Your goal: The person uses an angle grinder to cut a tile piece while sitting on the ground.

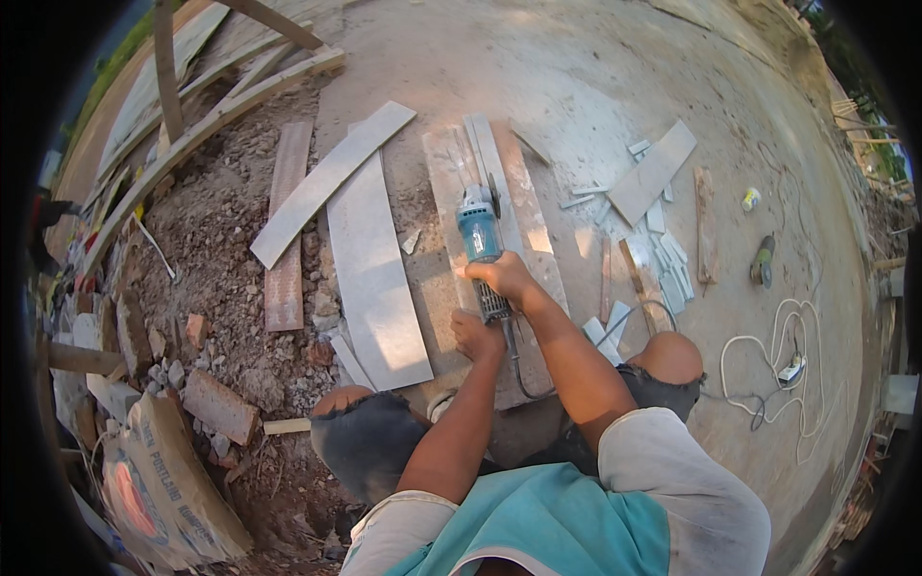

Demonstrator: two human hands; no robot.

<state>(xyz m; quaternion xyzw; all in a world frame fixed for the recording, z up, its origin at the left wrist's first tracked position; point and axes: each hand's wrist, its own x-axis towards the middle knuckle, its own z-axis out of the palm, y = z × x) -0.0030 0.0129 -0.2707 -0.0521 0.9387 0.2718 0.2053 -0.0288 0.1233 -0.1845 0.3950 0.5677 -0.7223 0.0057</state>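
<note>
My right hand [503, 276] grips the body of a teal angle grinder [477, 233]. Its disc sits at the upper end, against a narrow grey tile strip [477, 134] lying on worn boards [535, 226]. My left hand [474, 334] is lower, beside the grinder's dark rear end, with curled fingers; what they hold is hidden. A power cord runs from the tool down between my forearms. Just left lie a long pale tile [379, 288] and another tile [327, 187] crossed over it.
Tile offcuts [669, 264], a second grinder [764, 259], a small can [751, 200] and coiled cable [754, 350] lie right. Left are timber framing [206, 125], rubble with bricks [219, 408] and a paper sack [163, 480]. My knees flank the work.
</note>
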